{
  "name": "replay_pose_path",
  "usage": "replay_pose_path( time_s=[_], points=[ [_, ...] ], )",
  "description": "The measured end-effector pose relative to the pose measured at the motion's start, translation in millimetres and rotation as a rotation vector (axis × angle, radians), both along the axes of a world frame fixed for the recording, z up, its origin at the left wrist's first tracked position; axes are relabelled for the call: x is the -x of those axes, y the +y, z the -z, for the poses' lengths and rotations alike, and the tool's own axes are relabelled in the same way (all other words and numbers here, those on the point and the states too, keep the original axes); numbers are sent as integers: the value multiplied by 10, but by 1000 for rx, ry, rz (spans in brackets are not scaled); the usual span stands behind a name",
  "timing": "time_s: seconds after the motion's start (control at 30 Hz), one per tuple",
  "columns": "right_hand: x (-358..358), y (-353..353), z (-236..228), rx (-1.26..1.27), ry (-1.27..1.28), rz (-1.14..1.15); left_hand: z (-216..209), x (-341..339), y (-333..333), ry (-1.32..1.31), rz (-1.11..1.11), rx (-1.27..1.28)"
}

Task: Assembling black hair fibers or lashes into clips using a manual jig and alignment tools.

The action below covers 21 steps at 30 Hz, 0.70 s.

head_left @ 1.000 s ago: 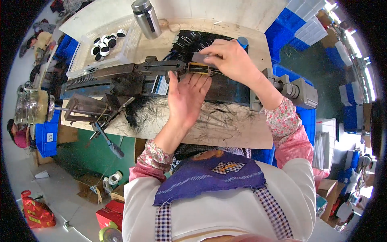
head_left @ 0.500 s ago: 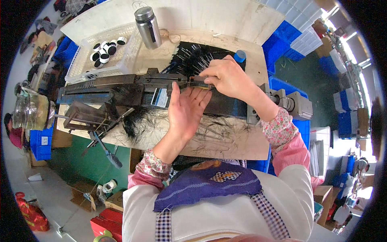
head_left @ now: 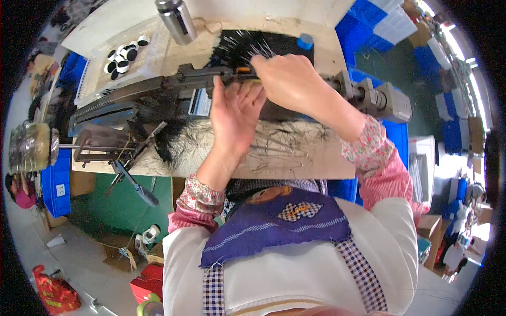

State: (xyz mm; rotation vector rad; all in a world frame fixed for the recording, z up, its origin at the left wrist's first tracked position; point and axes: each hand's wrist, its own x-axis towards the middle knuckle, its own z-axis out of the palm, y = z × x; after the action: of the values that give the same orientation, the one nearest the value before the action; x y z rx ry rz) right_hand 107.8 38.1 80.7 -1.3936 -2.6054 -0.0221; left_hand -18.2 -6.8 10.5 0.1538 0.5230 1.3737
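Note:
A long dark metal bench fixture (head_left: 184, 81) runs across the table, with a small orange piece (head_left: 243, 70) at its middle. My left hand (head_left: 232, 118) lies open, palm up, its fingers stretched against the front of the fixture just below that piece. Beyond it, my right hand (head_left: 295, 84) reaches over the fixture with curled fingers, back of the hand uppermost. Its fingertips meet a pile of thin black strands with silvery ends (head_left: 247, 45) on a black mat; what they pinch, if anything, is hidden. A white and blue card (head_left: 200, 102) sits on the fixture left of my left hand.
A white basket (head_left: 87, 87) holds several black-and-white round caps. Beside it stands a steel flask (head_left: 176, 21). A blue cap (head_left: 305, 41) rests behind the mat. At right is a metal cylinder unit (head_left: 387, 100). Loose black fibres litter the wooden tabletop (head_left: 316, 163).
My right hand has left the middle of the fixture and moved to the strand pile behind it. My left hand stays open beside the fixture. The view has shifted slightly.

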Motion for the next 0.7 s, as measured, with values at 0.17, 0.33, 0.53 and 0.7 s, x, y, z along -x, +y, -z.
replay_pose_path(
  time_s=[0.17, 0.33, 0.53, 0.7],
  points=[
    [5, 68, 70, -109, -74, -149, -86, -28, 70, 10, 57, 26],
    [-71, 68, 34, 30, -86, -84, -34, -30, 141, 108, 20, -26],
    [-727, -778, 585, 177, 169, -137, 337, -382, -57, 240, 39, 72],
    [-1188, -1421, 1500, 529, 45, -139, 535, -586, -452, 296, 165, 24]
  ],
)
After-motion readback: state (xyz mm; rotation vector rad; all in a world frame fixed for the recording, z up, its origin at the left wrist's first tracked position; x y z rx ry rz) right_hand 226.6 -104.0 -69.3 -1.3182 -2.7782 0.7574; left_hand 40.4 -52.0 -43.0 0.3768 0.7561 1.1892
